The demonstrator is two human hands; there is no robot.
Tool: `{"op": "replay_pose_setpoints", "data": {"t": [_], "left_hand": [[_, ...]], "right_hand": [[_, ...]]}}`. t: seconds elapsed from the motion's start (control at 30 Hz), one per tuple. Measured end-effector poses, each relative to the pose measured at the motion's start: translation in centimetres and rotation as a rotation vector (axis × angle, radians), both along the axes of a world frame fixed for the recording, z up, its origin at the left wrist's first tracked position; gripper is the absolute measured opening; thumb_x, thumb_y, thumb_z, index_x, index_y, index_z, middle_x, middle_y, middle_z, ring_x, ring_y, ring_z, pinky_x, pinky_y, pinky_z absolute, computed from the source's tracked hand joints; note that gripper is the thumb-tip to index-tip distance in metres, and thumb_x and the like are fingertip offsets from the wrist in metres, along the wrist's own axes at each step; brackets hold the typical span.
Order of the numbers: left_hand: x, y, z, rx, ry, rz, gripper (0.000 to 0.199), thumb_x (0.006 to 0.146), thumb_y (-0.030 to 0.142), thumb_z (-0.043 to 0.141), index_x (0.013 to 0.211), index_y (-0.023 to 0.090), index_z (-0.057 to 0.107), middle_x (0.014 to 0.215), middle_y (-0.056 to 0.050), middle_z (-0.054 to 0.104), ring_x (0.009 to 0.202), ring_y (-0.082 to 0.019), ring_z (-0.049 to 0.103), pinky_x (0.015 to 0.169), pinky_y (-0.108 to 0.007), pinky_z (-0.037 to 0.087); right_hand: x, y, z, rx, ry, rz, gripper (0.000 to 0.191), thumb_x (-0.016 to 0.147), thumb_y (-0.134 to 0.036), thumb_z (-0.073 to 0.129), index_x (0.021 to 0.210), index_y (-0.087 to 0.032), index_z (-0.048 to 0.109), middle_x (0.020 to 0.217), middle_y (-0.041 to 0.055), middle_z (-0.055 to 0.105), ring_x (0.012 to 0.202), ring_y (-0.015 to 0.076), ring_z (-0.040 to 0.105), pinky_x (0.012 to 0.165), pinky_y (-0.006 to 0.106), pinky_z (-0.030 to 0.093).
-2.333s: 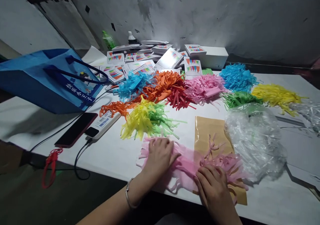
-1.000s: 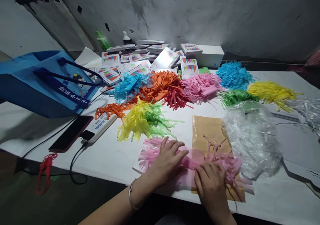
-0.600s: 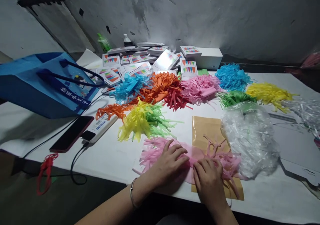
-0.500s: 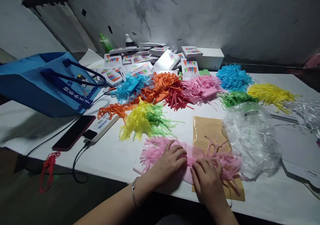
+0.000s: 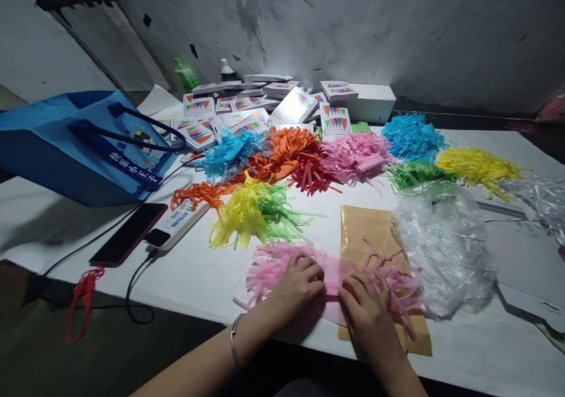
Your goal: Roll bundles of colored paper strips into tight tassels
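Observation:
A sheet of pink tissue paper (image 5: 332, 264) with fringed ends lies flat at the table's front, partly over a tan paper envelope (image 5: 365, 223). My left hand (image 5: 304, 276) rests on its left half, fingers curled down and closed on the paper. On the right half, my right hand (image 5: 364, 300) presses with bent fingers, also closed on the sheet. Between the two hands runs a narrow, darker pink folded band. Fringe spreads out past both hands. My fingertips are partly hidden under the knuckles.
Yellow and light green tissue tassels (image 5: 242, 214) lie beyond my left hand. Clear plastic wrapping (image 5: 444, 250) is close on the right. A phone (image 5: 130, 234), a white power bank (image 5: 179, 223) and a blue bag (image 5: 83, 149) stand left. Printed packets (image 5: 293, 107) are piled against the wall.
My left hand has slid slightly left along the pink paper, and more of the folded band shows between my hands. The right hand has barely moved.

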State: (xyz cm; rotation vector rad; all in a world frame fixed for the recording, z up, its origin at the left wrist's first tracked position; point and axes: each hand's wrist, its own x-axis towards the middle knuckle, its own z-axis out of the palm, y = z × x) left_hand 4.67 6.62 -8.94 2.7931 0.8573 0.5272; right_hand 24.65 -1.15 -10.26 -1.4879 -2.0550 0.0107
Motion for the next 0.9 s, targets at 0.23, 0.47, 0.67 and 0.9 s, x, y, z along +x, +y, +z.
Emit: {"op": "replay_pose_setpoints", "data": {"t": [0.23, 0.47, 0.67, 0.9], "left_hand": [[-1.2, -0.8, 0.3, -0.039, 0.004, 0.029, 0.008, 0.089, 0.027, 0.074, 0.096, 0.030, 0.072, 0.090, 0.004, 0.074, 0.096, -0.021, 0.057, 0.100, -0.046, 0.026], [0.2, -1.8, 0.7, -0.153, 0.069, 0.271, 0.009, 0.088, 0.015, 0.062, 0.080, 0.019, 0.064, 0.089, -0.002, 0.070, 0.092, -0.021, 0.058, 0.092, -0.042, 0.034], [1.2, -0.9, 1.3, -0.166, 0.127, 0.347, 0.013, 0.088, 0.016, 0.061, 0.076, 0.017, 0.064, 0.086, -0.005, 0.066, 0.086, -0.024, 0.057, 0.080, -0.041, 0.036], [0.7, -0.4, 1.5, -0.130, 0.130, 0.252, 0.005, 0.085, 0.017, 0.070, 0.087, 0.022, 0.068, 0.098, -0.003, 0.067, 0.093, -0.023, 0.056, 0.087, -0.042, 0.033]], "right_hand": [[1.1, -0.4, -0.1, -0.051, 0.019, -0.023, 0.020, 0.099, -0.014, 0.045, 0.096, -0.023, 0.063, 0.116, 0.0038, 0.070, 0.121, 0.0261, 0.055, 0.117, 0.058, 0.013], [-0.2, 0.2, 0.6, -0.104, -0.027, -0.190, 0.020, 0.098, -0.016, 0.044, 0.085, -0.021, 0.059, 0.110, 0.0077, 0.068, 0.112, 0.0296, 0.059, 0.111, 0.061, 0.023], [-0.5, 0.4, 0.5, -0.069, -0.068, -0.241, 0.014, 0.097, -0.018, 0.048, 0.093, -0.020, 0.061, 0.107, 0.0090, 0.069, 0.105, 0.0302, 0.061, 0.105, 0.057, 0.027], [-0.3, 0.4, 0.8, -0.120, 0.029, -0.241, 0.020, 0.099, -0.019, 0.045, 0.086, -0.023, 0.059, 0.097, 0.0040, 0.067, 0.100, 0.0272, 0.059, 0.103, 0.054, 0.028]]}}
